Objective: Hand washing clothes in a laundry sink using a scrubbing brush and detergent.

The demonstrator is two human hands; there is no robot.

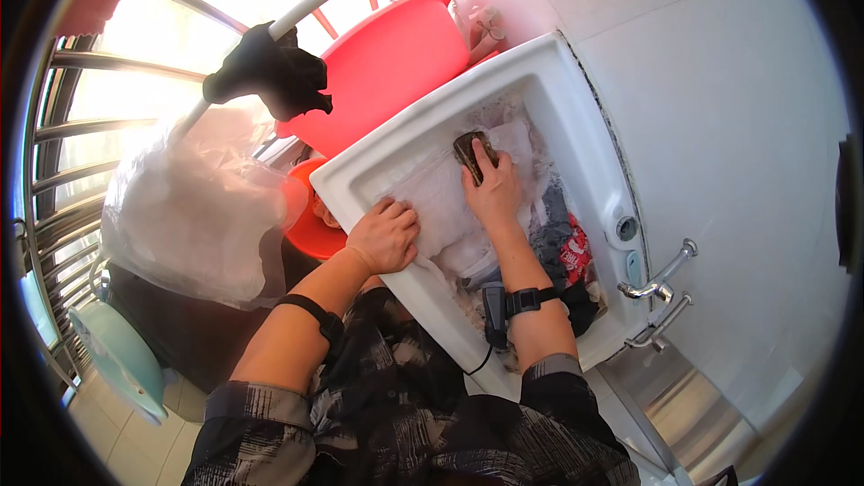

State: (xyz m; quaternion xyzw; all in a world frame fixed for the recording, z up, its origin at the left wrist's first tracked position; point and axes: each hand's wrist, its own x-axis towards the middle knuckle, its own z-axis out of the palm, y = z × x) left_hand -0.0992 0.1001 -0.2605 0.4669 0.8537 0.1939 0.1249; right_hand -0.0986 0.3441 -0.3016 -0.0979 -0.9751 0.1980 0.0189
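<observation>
A white ceramic laundry sink [580,88] stands before me. Wet, pale cloth [432,209] is spread over its sloping washboard side, with suds around it. My right hand [496,192] grips a dark scrubbing brush [466,148] that rests on the far part of the cloth, index finger along its back. At the sink's near left rim, my left hand [388,233] has its fingers curled on the edge of the cloth, pressing or holding it there. Dark grey garments [552,216] and a red printed cloth [576,250] lie in the basin right of the pale cloth, partly under my right forearm.
A large pink basin [398,61] stands behind the sink, an orange-red basin [307,233] at its left. Chrome taps [658,290] project from the right wall. Black cloth [270,71] hangs on a white pole above a plastic bag [196,229]. A pale green basin [118,358] is lower left.
</observation>
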